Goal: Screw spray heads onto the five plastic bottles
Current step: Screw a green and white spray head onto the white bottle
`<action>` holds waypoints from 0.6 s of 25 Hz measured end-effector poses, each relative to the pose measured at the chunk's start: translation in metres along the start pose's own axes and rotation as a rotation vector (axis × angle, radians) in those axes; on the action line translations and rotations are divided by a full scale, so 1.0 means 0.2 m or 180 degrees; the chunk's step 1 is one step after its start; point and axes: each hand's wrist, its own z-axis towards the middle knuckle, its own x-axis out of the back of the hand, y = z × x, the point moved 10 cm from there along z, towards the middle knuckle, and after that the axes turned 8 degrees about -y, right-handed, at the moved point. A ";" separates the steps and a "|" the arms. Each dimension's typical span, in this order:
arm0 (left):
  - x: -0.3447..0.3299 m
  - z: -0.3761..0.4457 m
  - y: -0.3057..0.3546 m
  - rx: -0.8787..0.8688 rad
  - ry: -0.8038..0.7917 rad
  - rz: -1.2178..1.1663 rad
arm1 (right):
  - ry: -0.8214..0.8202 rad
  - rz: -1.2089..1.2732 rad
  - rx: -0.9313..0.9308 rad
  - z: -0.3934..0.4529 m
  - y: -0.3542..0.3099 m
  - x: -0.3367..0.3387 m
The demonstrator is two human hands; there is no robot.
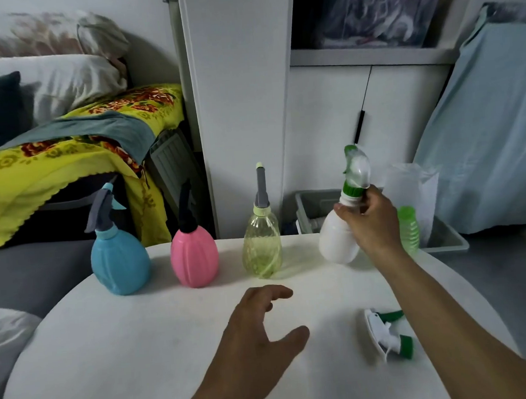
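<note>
Along the far edge of the round white table [141,350] stand a blue bottle [120,264], a pink bottle [194,257] and a clear yellow bottle [261,246], each with a spray head on top. My right hand [372,219] grips the neck of a white bottle [334,241] that is tilted and carries a green and white spray head [355,170]. Behind that hand stands a green bottle [409,230] with no head. A loose white and green spray head [389,335] lies on the table near my right forearm. My left hand [259,328] hovers open over the table's middle.
A sofa with a yellow flowered blanket [63,158] and pillows lies at the left. White cabinets [327,115] stand behind the table. A grey bin [316,207] and a plastic bag [418,184] sit past the far right edge.
</note>
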 end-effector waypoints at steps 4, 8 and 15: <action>-0.03 0.01 0.00 -0.0060 -0.0065 0.0175 | -0.0127 -0.0124 -0.0057 0.03 0.12 -0.14; -0.04 0.01 0.00 -0.0025 -0.0098 0.0149 | -0.0266 -0.0172 -0.0038 0.03 0.19 -0.18; -0.06 -0.01 -0.01 0.0056 -0.0166 0.0125 | -0.0507 -0.0330 0.0057 0.01 0.18 -0.20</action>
